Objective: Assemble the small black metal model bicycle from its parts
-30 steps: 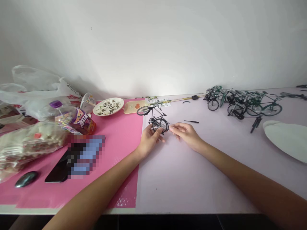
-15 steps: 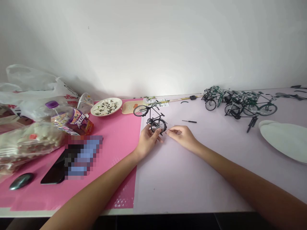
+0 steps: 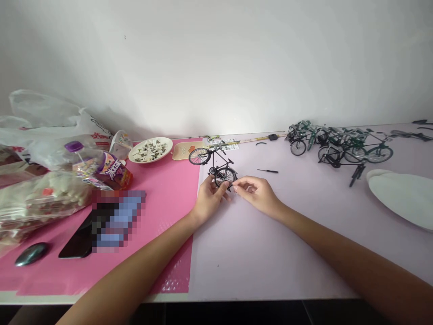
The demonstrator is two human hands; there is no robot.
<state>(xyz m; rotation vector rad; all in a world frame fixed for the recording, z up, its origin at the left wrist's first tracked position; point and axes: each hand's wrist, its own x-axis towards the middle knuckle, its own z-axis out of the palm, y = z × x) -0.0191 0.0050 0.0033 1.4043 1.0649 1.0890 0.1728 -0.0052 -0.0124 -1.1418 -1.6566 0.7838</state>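
A small black model bicycle (image 3: 220,163) is tilted, its front wheel raised toward the far left. My left hand (image 3: 209,198) grips it by the rear wheel, thumb laid over the spokes. My right hand (image 3: 256,192) is at the back of that wheel, thumb and forefinger pinched together by the rear fender. Whatever sits in that pinch, if anything, is too small to make out. A thin screwdriver (image 3: 269,171) with a dark handle lies on the pale surface beyond my right hand.
Several finished-looking model bicycles (image 3: 338,142) cluster at the back right, near white plates (image 3: 402,198). To the left are a plate of small parts (image 3: 150,150), a drink bottle (image 3: 101,169), plastic bags (image 3: 50,135), a phone (image 3: 79,237) and a computer mouse (image 3: 32,254). A curved black piece (image 3: 260,143) lies behind.
My right fingertips have shifted slightly up at the rear wheel. The bicycle remains in my left hand, almost unmoved.
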